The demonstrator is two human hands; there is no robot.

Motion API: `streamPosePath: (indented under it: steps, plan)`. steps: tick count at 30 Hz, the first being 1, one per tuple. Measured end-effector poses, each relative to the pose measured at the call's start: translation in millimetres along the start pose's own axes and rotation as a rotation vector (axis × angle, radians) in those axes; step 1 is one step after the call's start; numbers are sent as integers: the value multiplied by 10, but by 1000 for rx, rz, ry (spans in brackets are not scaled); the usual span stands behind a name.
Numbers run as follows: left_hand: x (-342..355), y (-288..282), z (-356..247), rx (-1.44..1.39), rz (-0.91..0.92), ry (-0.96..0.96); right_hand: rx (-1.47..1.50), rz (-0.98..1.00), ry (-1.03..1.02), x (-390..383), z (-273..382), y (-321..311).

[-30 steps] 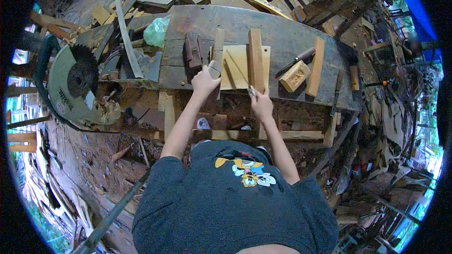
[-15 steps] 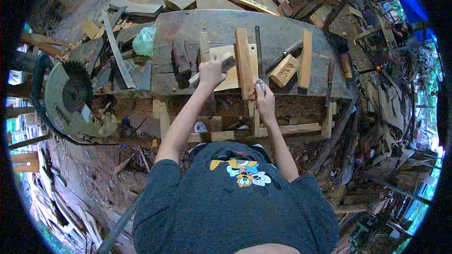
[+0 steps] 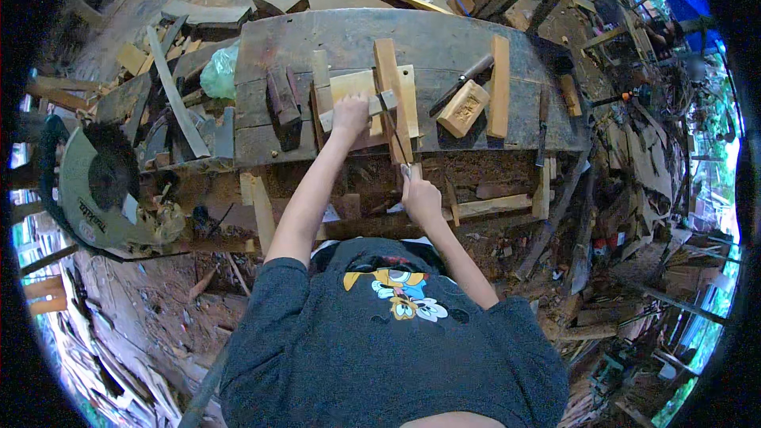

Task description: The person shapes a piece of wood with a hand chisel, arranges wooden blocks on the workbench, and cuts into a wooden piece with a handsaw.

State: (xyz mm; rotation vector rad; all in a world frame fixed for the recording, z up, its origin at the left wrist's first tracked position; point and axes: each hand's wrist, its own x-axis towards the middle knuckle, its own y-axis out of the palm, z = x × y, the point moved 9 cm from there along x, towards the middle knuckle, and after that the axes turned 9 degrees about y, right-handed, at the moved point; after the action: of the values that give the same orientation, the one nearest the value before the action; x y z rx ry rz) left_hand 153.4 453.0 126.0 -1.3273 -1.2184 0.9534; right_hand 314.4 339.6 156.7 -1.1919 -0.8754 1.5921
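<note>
My left hand [image 3: 351, 116] is closed around a greyish wooden bar [image 3: 384, 101], which slants over the bench beside a long orange-brown wood beam [image 3: 386, 63]. My right hand [image 3: 422, 200], just off the bench's near edge, grips the pale handle of a long thin dark tool [image 3: 395, 136]. Its narrow blade lies across the beam, and the upper end reaches the bar; whether it is a file or a chisel I cannot make out. Under the beam sits a pale flat board [image 3: 407, 99]. A hollowed wooden block [image 3: 464, 111] rests to the right.
Right of the block are another wood beam [image 3: 498, 91] and a dark-handled tool [image 3: 476, 69]. Dark wood blocks [image 3: 283, 99] and a green plastic bag [image 3: 220, 70] lie left on the workbench [image 3: 317, 28]. A large circular saw [image 3: 87, 178] stands at far left.
My right hand has brought the dark tool leftward and nearer to me, from beside the beam to across it. The left hand still holds the bar. The whole view has shifted slightly.
</note>
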Motion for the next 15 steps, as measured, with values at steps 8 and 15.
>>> streamPosePath:
  steps: [8,15]
  plan:
    - [52,111,47,-63,26,-49,110,53,-13,455,268,-165]
    - [32,65,111,-142,84,-94,54,153,58,81,259,-297]
